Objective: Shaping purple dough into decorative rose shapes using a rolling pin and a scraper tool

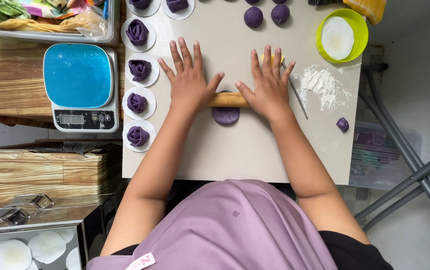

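Note:
My left hand and my right hand lie flat, fingers spread, on a wooden rolling pin that runs between them. Under the pin sits a flattened round of purple dough on the beige board. Most of the pin is hidden by my palms. Two purple dough balls rest at the far edge of the board.
Several purple dough roses on white paper rounds line the board's left edge. A blue-topped kitchen scale stands to the left. A green bowl, a flour pile, a thin stick and a dough scrap lie on the right.

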